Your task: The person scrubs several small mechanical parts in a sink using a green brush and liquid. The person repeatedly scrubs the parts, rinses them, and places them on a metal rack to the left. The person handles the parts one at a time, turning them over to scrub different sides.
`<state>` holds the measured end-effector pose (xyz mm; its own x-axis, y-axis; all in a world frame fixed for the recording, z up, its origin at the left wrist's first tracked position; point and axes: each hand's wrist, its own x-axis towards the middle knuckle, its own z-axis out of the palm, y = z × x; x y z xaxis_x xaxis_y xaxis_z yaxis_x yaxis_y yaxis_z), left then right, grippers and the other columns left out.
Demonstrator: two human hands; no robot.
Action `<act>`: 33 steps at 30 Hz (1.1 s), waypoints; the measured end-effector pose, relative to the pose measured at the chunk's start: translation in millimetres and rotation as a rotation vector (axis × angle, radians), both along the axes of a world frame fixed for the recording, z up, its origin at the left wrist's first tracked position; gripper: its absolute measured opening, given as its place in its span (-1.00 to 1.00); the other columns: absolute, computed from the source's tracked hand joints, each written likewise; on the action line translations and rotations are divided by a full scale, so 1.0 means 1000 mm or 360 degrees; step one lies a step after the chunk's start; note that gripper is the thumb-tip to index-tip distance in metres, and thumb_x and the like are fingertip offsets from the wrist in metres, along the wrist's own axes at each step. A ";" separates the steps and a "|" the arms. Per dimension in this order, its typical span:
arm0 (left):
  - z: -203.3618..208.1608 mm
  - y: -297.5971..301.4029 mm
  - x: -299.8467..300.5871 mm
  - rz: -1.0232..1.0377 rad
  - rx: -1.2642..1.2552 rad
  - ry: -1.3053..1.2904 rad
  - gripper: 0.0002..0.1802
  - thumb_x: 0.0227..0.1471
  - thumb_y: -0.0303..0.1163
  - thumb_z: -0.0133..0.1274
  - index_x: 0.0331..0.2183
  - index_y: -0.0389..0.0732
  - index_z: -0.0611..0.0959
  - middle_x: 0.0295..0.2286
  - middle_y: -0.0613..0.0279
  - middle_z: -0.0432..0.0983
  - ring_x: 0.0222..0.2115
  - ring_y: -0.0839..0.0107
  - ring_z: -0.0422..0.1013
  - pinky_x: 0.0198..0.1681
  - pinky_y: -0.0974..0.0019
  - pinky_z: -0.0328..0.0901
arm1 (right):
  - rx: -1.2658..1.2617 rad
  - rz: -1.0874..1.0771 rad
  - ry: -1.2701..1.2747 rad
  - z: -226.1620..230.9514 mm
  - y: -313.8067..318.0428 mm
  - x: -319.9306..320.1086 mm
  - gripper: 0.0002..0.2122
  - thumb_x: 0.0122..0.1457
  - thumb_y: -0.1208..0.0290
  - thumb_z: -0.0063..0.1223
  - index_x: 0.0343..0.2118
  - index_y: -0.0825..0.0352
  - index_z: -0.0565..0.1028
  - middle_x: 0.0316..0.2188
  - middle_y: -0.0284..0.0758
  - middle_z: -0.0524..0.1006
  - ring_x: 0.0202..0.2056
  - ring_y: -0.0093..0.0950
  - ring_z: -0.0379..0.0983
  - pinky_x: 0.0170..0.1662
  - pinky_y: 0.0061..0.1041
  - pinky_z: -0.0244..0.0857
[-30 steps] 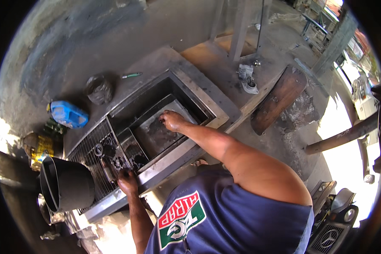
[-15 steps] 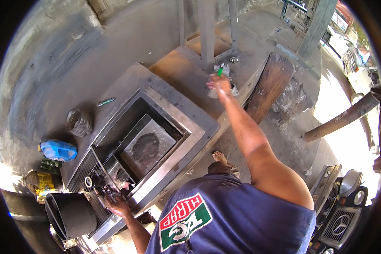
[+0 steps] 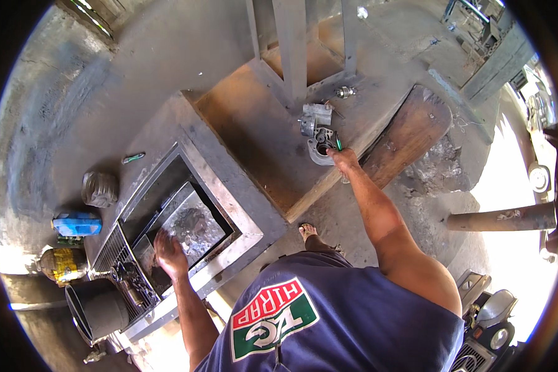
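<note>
My right hand (image 3: 345, 162) is closed around a slim green-handled tool (image 3: 338, 142), which points up beside a grey cast-metal housing (image 3: 321, 149) on the ledge. Next to that housing lie other grey metal parts (image 3: 317, 114), and a small shiny gear-like piece (image 3: 346, 92) sits farther back. My left hand (image 3: 171, 254), fingers stretched out, hovers over the near-left side of a metal tray (image 3: 195, 229) set into a framed basin (image 3: 251, 234). Dark metal parts (image 3: 130, 285) rest on the wire rack (image 3: 113, 251) left of this hand.
A black bucket (image 3: 99, 310), a yellow-labelled bottle (image 3: 62, 266), a blue container (image 3: 77, 224) and a clear plastic container (image 3: 99, 189) stand at left. Another green tool (image 3: 133, 158) lies on the bench. A wooden plank (image 3: 409, 136) and a rusty pipe (image 3: 502, 220) are at right.
My left hand has left the parts on the rack and moved over the tray. My right hand has shifted to the near side of the housing, still with the green-handled tool. The view has turned slightly.
</note>
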<state>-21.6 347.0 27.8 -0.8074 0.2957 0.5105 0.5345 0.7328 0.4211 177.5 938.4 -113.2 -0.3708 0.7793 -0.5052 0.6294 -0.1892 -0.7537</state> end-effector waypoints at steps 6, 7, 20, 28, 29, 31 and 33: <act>0.011 0.038 -0.001 -0.0147 0.0284 -0.0382 -0.65 0.13 -0.62 0.20 -0.01 -0.36 0.63 -0.03 -0.04 0.62 0.04 0.12 0.54 0.17 0.13 0.39 | -0.0154 -0.0035 0.0210 0.049 0.015 0.032 -0.62 0.20 0.16 0.33 -0.22 0.49 0.62 -0.32 -0.10 0.68 -0.23 -0.23 0.65 -0.13 -0.30 0.47; 0.014 0.040 0.000 -0.0170 0.0359 -0.0419 -0.63 0.13 -0.62 0.20 0.01 -0.36 0.62 -0.02 -0.03 0.62 0.04 0.15 0.54 0.16 0.14 0.39 | 0.0062 0.0124 0.0285 0.065 0.015 0.034 -0.61 0.20 0.18 0.33 -0.14 0.47 0.60 -0.26 -0.08 0.68 -0.17 -0.21 0.64 -0.07 -0.29 0.46; 0.048 0.088 -0.013 -0.0777 0.0488 -0.1025 0.03 0.05 -0.20 0.44 0.38 -0.27 0.27 0.19 -0.08 0.47 0.18 0.16 0.43 0.22 0.10 0.35 | 0.1071 0.2067 0.0789 0.201 -0.239 -0.161 -0.38 0.08 0.16 0.44 0.21 0.22 0.50 0.09 -0.15 0.53 0.08 -0.12 0.53 0.15 -0.20 0.45; -0.045 -0.072 -0.055 0.0104 0.0262 -0.1361 -0.21 0.07 -0.11 0.40 0.18 -0.40 0.54 -0.01 -0.19 0.63 -0.01 0.08 0.58 0.10 0.14 0.42 | 0.0040 0.1824 0.0415 0.082 -0.395 -0.276 -0.56 0.39 -0.01 0.12 0.05 0.30 0.62 -0.09 -0.08 0.68 -0.01 -0.24 0.61 0.04 -0.29 0.45; -0.059 -0.087 -0.060 0.0143 0.0169 -0.1327 -0.21 0.05 -0.12 0.42 0.18 -0.40 0.54 0.01 -0.20 0.61 0.03 0.05 0.57 0.14 0.14 0.41 | 0.0244 0.1941 0.0494 0.066 -0.410 -0.285 -0.57 0.40 0.01 0.09 0.03 0.32 0.62 -0.13 -0.13 0.69 -0.07 -0.24 0.63 0.02 -0.28 0.45; -0.084 -0.108 -0.070 0.0229 0.0144 -0.1383 -0.19 -0.04 -0.15 0.45 0.16 -0.35 0.56 0.05 -0.19 0.59 0.10 -0.03 0.52 0.20 0.12 0.38 | 0.0472 0.2054 0.0401 0.035 -0.432 -0.299 -0.60 0.41 0.05 0.08 0.00 0.33 0.62 -0.17 -0.17 0.70 -0.12 -0.20 0.64 0.00 -0.26 0.46; -0.102 -0.119 -0.077 0.0241 0.0137 -0.1450 -0.19 -0.07 -0.19 0.47 0.16 -0.33 0.56 0.04 -0.18 0.60 0.09 -0.03 0.53 0.20 0.10 0.39 | 0.0602 0.2051 0.0096 0.006 -0.448 -0.309 -0.63 0.39 0.09 0.11 -0.01 0.33 0.63 -0.17 -0.14 0.70 -0.09 -0.14 0.63 0.00 -0.23 0.46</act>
